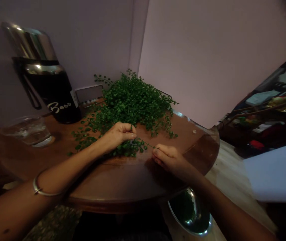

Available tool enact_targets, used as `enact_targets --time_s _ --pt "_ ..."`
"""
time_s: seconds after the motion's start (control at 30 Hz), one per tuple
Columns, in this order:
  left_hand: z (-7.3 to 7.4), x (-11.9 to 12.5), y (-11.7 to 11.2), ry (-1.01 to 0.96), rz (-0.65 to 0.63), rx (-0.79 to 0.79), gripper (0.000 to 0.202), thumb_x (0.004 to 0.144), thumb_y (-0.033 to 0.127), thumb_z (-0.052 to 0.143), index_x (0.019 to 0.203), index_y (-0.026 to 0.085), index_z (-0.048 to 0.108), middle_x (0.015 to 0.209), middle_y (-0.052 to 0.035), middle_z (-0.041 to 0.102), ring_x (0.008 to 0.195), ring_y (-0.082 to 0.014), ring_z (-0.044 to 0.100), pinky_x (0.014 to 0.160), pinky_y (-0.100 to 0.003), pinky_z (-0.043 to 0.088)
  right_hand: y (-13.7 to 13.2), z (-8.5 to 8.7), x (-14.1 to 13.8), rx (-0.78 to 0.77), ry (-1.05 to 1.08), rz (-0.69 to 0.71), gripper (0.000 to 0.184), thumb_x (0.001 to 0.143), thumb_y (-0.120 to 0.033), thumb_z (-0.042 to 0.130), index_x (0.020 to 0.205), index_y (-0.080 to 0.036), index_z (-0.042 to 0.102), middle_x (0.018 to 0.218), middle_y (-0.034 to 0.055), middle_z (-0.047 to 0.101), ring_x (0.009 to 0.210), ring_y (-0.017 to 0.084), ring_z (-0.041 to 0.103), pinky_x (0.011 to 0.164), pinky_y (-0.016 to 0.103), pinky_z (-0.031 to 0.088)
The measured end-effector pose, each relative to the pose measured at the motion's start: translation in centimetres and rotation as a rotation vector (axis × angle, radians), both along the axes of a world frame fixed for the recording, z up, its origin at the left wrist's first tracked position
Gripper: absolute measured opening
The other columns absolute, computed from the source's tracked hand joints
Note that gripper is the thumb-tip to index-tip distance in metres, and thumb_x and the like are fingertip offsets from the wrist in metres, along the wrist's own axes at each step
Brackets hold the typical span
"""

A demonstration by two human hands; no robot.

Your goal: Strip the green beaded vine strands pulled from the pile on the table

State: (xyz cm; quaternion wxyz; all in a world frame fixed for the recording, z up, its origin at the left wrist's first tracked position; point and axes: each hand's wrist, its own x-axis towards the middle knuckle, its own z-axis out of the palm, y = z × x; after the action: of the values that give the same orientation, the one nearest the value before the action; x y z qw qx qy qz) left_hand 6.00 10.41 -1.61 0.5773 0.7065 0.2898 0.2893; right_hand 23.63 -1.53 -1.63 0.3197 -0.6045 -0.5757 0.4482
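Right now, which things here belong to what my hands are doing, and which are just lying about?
Part of the job: left hand, right hand, the sprig between them, the greens, probably the steel bowl.
Just lying about: the flask, the glass of water.

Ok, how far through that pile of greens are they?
Done: the steel bowl has green inside, likely leaves, though it's dim. In hand: the left hand and right hand pinch a thin sprig between them. Left: the big leafy pile, still most of the greens.
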Motion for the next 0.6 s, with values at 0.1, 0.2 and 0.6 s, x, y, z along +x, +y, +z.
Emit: enact_targets --time_s 0.1,0.2,0.6 --pt "-0.4 0.4 -0.6 0.066 -0.096 -0.005 0.011 0.058 0.022 0.059 0.056 0.013 0.054 0.049 0.0049 0.043 0.048 -0.0064 0.034 0.049 -0.02 0.026 -1.2 0.1 1.3 0.122 -0.255 0.084 0.032 0.086 -0.031 0.038 0.057 -0.017 0.04 0.055 -0.0024 0.041 0.052 0.008 0.038 0.049 0.022 0.031" --pt "-0.8 0.9 -1.7 0.089 -0.181 -0.025 0.009 0.06 0.02 0.057 0.055 0.013 0.054 0.048 0.0044 0.043 0.048 -0.0067 0.033 0.048 -0.02 0.024 -2.5 0.2 2.5 0.096 -0.344 0.149 0.031 0.087 -0.033 0.037 0.06 -0.018 0.04 0.056 -0.0016 0.043 0.053 0.01 0.04 0.052 0.023 0.032" --pt "-0.7 0.3 0.8 -0.095 0.143 -0.046 0.013 0.055 0.022 0.062 0.054 0.013 0.053 0.048 0.0056 0.044 0.048 -0.0058 0.035 0.049 -0.019 0.025 -6.2 1.8 8.9 -0.134 -0.108 -0.314 0.037 0.077 -0.05 0.052 0.062 -0.017 0.05 0.056 -0.0006 0.041 0.044 0.007 0.031 0.036 0.019 0.019"
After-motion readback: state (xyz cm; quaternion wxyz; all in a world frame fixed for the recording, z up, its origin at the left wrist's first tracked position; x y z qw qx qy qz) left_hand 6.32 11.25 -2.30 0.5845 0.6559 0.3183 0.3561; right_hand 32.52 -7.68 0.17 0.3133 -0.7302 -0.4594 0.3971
